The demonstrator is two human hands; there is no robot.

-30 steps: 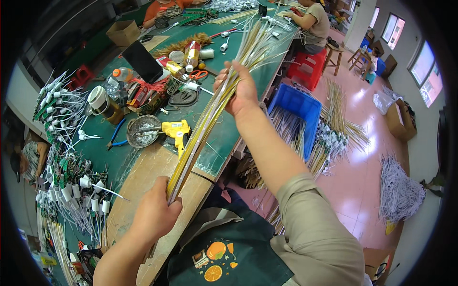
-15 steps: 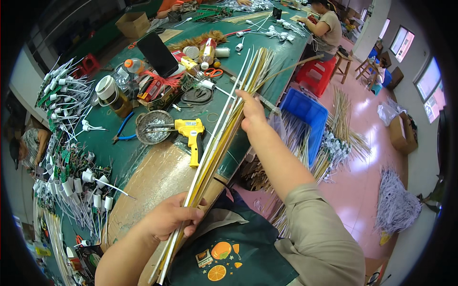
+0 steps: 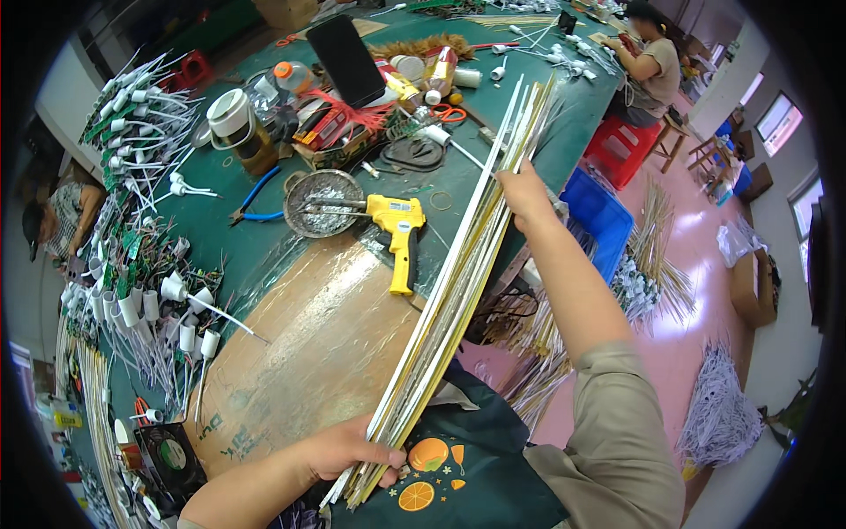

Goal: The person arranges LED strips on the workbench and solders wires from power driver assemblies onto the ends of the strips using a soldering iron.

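The bundle (image 3: 441, 317) of long, thin white and yellow strips slants up in the air, in front of the apron (image 3: 529, 494) and past the edge of the tabletop (image 3: 577, 115). The left grip (image 3: 352, 450) is curled around its low end, thumb across the front. The right grip (image 3: 527, 196) is closed on it near the top, but some fingers hide behind, so how tight it is cannot be told.

The bundle looks light. Each strip is likely bendy and could snap, and smooth ones may slide out. Holding both ends, with fingers all the way around, seems best.

Next to it, the yellow gun (image 3: 397, 216) lies by the bowl (image 3: 295, 225), near the brown board (image 3: 291, 353).
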